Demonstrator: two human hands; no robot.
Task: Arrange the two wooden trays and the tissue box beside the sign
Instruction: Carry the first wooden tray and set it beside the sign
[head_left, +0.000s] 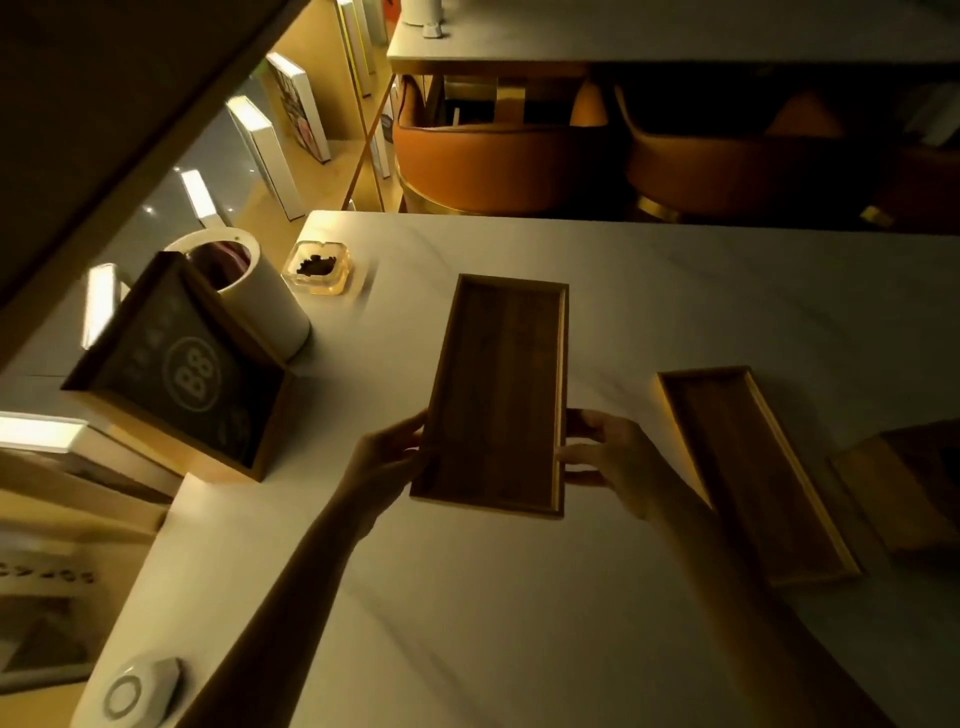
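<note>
Two hands, left (387, 457) and right (610, 460), fingers gripping wooden tray (496, 395) over pale tabletop (727, 291); sign (195, 371) marked "B8"; dim amber room.

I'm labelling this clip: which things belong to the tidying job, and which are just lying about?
Job: dark wooden tray held in both hands; second wooden tray; wooden tissue box at right edge; dark framed "88" sign.

Bystanders: white cylindrical container; glass ashtray; white octagonal disc.
</note>
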